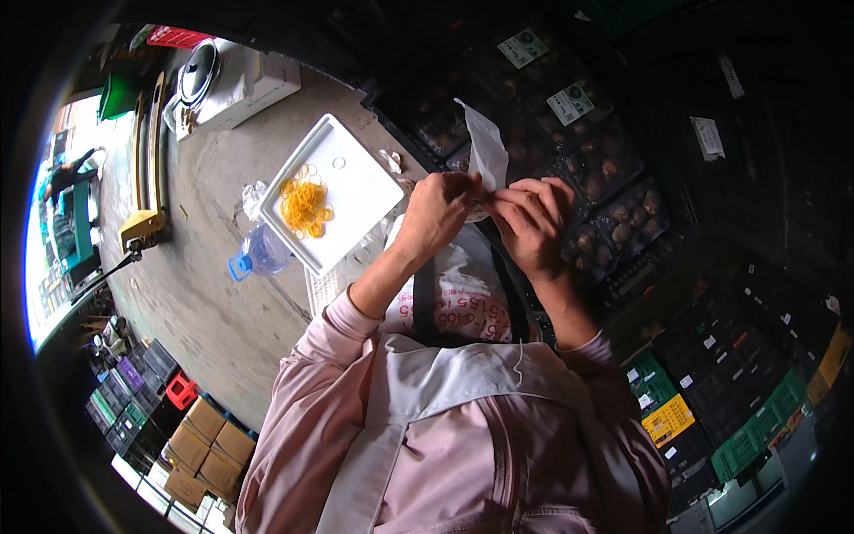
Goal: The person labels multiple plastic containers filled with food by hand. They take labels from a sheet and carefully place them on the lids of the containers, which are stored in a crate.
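In the head view, my left hand (436, 214) is closed on a white plastic bag (487, 153), whose thin end stands up just beyond my knuckles. The fingertips of my right hand (535, 231) meet it there; I cannot tell whether they pinch the bag too. Left of me, a white tray (360, 182) holds yellow rubber bands (304, 209); clear packs of round brown produce (635, 217) lie right.

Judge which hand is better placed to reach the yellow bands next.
Likely the left hand: the yellow bands in the white tray lie to its left, and the right hand is farther off. Both meet at white plastic.
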`<state>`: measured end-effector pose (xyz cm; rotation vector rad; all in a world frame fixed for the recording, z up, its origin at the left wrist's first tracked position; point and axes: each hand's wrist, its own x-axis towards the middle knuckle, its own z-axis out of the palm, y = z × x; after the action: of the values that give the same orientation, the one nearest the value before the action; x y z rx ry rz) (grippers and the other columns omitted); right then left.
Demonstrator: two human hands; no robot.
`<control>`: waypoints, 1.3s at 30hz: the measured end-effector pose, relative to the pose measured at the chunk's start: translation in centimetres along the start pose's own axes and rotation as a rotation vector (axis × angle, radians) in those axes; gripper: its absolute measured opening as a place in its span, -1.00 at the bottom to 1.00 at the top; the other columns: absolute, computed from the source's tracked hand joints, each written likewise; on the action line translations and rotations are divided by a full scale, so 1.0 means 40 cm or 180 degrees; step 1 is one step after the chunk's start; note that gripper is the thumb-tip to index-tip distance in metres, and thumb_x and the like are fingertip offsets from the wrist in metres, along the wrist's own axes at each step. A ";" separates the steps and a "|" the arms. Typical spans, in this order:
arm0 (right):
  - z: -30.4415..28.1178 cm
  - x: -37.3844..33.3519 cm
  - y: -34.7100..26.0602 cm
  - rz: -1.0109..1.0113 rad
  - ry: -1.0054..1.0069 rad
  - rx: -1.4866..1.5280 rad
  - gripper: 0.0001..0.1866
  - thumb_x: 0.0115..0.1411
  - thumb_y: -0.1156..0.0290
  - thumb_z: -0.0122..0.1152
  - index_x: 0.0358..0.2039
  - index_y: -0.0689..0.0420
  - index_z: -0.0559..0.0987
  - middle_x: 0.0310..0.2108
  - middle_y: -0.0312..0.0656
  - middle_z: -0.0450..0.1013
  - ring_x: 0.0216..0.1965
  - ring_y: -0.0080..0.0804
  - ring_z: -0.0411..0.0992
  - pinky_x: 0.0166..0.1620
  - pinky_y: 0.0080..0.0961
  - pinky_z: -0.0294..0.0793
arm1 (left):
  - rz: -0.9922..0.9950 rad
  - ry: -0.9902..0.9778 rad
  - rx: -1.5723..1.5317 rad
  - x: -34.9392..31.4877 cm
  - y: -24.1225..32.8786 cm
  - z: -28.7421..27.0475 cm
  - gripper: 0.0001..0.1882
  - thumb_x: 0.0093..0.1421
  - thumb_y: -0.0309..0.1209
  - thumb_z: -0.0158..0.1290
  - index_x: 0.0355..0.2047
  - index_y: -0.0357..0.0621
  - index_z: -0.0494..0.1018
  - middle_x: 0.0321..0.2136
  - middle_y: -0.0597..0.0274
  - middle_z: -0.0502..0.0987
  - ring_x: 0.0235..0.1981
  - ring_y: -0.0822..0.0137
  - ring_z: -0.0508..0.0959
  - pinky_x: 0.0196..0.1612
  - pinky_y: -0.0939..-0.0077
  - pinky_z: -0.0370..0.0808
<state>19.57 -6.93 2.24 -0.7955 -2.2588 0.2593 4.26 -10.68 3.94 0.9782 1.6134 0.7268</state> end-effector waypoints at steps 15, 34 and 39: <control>-0.003 -0.001 -0.007 -0.0059 0.0100 -0.0100 -0.91 -0.12 0.39 0.21 -0.55 0.07 0.52 -0.43 -0.43 0.42 -0.35 -0.49 0.32 -0.18 -0.43 0.18 | -0.0396 0.0019 -0.0586 0.008 -0.023 0.029 -0.50 0.17 -0.12 -0.16 -0.35 -0.45 0.42 -0.50 0.08 0.49 -0.46 0.46 0.44 -0.36 0.59 0.36; 0.021 0.008 0.012 0.0104 -0.0023 0.0079 -0.90 -0.13 0.42 0.19 -0.53 0.08 0.50 -0.43 -0.42 0.41 -0.29 -0.46 0.32 -0.16 -0.42 0.20 | -0.0478 0.0219 -0.0808 0.014 -0.004 0.008 -0.54 0.19 -0.14 -0.20 -0.40 -0.38 0.44 -0.52 0.05 0.50 -0.49 0.35 0.46 -0.33 0.52 0.37; 0.021 0.018 0.015 0.0121 -0.0061 0.0056 -0.89 -0.15 0.42 0.20 -0.53 0.08 0.50 -0.43 -0.42 0.41 -0.28 -0.47 0.31 -0.16 -0.43 0.20 | -0.0408 0.0326 -0.0719 0.023 -0.027 0.016 -0.53 0.18 -0.13 -0.18 -0.41 -0.40 0.43 -0.52 0.09 0.50 -0.48 0.38 0.46 -0.33 0.55 0.36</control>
<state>18.88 -5.99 1.80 -0.8305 -2.2579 0.3055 4.55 -10.41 2.42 0.6782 1.6251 0.8608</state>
